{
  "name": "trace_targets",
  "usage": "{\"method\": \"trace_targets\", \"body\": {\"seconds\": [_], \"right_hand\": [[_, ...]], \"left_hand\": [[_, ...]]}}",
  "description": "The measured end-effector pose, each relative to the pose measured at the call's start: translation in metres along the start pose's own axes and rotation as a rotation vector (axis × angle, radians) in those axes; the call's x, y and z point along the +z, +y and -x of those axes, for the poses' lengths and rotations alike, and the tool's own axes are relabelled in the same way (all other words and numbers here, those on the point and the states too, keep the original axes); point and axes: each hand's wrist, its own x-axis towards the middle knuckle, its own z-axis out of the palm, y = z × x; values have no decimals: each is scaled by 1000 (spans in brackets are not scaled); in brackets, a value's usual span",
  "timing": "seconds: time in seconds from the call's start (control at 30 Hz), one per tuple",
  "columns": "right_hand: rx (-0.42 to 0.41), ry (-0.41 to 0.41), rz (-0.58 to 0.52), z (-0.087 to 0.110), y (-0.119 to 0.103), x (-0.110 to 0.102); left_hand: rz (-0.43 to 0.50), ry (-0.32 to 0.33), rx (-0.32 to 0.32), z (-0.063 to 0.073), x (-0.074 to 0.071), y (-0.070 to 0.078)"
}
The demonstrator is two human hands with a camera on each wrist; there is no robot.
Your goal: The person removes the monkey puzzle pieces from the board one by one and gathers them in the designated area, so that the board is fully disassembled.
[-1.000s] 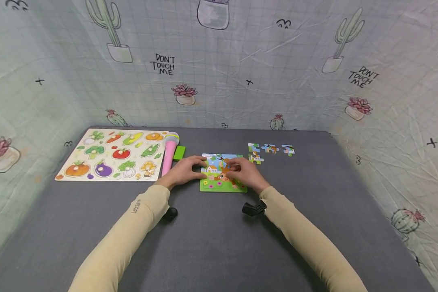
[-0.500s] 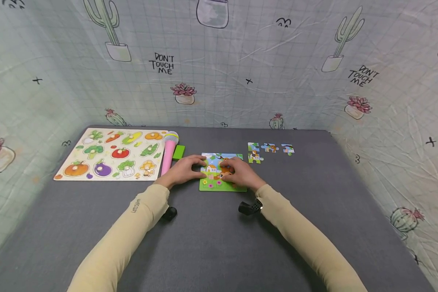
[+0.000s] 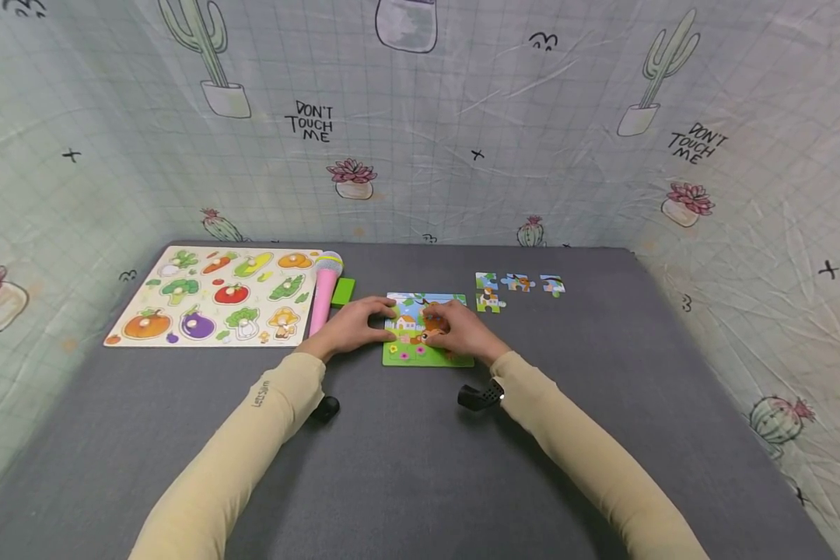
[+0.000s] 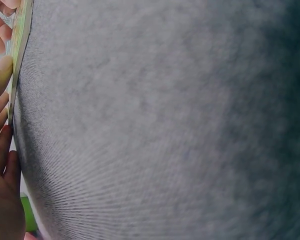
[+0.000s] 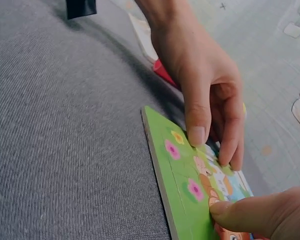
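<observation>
In the head view a jigsaw puzzle in a green-bordered board lies flat, with a house, flowers and an orange-brown animal on it. My left hand rests against its left edge, thumb and fingers spread apart. The right wrist view shows that left thumb touching the board's face. My right hand is over the board's right half, thumb and fingertips around a puzzle piece on the animal picture; the hand hides most of that piece. Loose puzzle pieces lie to the board's upper right.
A vegetable peg board lies at the left. Beside it are a pink toy microphone and a green block. The grey table ends at a cactus-print cloth behind and at both sides.
My right hand has shifted slightly left and lower onto the puzzle, then stayed still over the last half second. The left hand keeps its place at the board's edge.
</observation>
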Motion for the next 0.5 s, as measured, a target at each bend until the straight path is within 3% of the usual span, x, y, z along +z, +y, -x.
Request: {"method": "trace_targets", "body": {"seconds": [0.27,0.5], "right_hand": [[29,-103,3,-5,-2,-7],[58,-131,-15,-9,-3,-11]], "left_hand": [[8,-3,8,1,-1,2],[10,-10,-10,-1,-2,3]]}}
